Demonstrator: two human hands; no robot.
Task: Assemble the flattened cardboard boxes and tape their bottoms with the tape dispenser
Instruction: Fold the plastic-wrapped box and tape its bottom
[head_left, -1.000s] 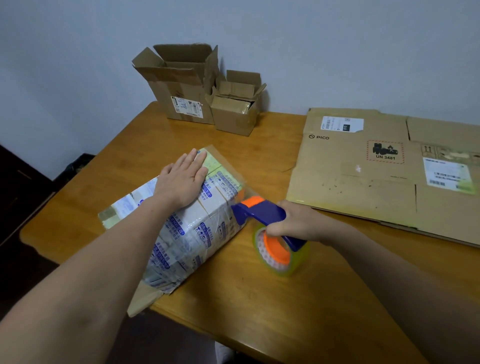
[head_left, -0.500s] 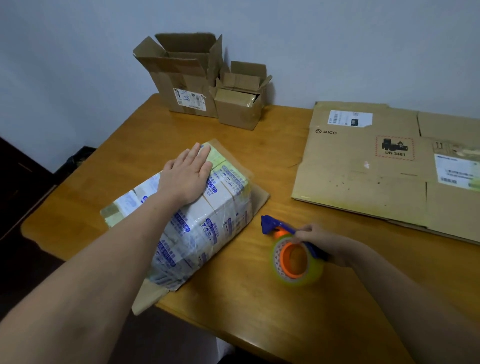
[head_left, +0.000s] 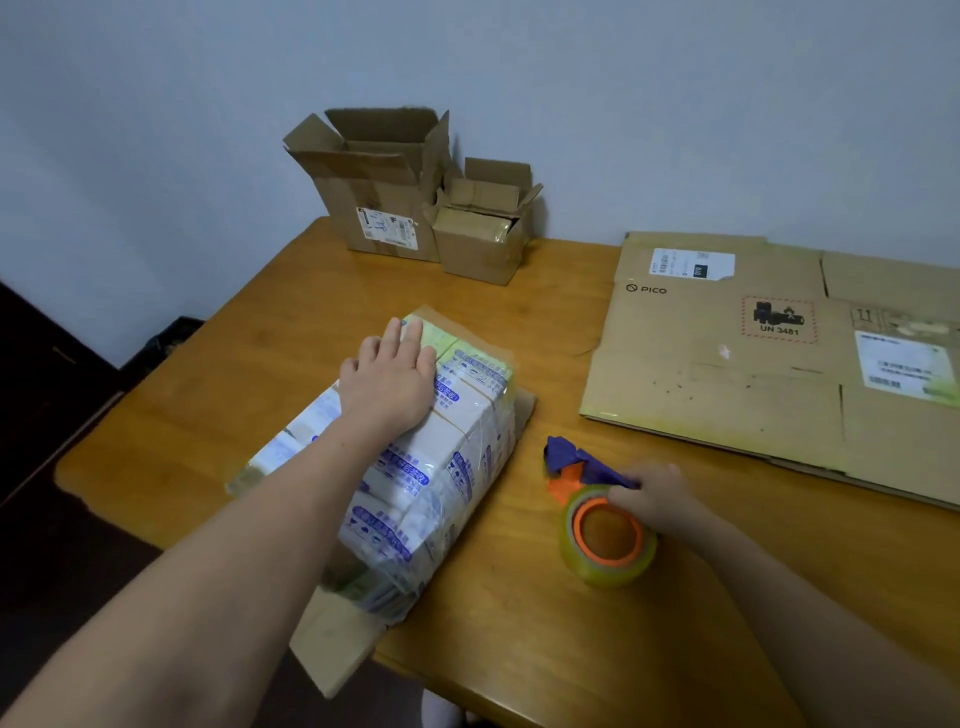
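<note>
Cardboard printed in white and blue and glossy with clear tape makes up the box (head_left: 441, 467) lying slantwise at the centre of the frame, on a wooden table (head_left: 519, 623). One brown flap (head_left: 332, 639) sticks out from its lower end and hangs past the table's near edge. The left hand (head_left: 387, 376) lies flat on top of the box near its upper end, palm down, fingers straight and close together, pointing toward the upper part of the frame. Just right of the box, apart from it, the tape dispenser (head_left: 576, 486) rests on the table: its blue head points to the upper left, and its orange core with a roll of clear tape sits below it. The right hand (head_left: 657, 499) comes in from the lower right and holds the dispenser by its blue handle, fingers curled round it. On the right side of the frame a large flattened box (head_left: 701, 374) lies on the table, with a white label, the word PICO and a red-framed UN 3481 mark on it. At the upper centre, against the pale wall, two opened boxes stand side by side and touching, a larger one (head_left: 374, 208) on the left and a smaller one (head_left: 478, 244) on the right, both with their top flaps up.
</note>
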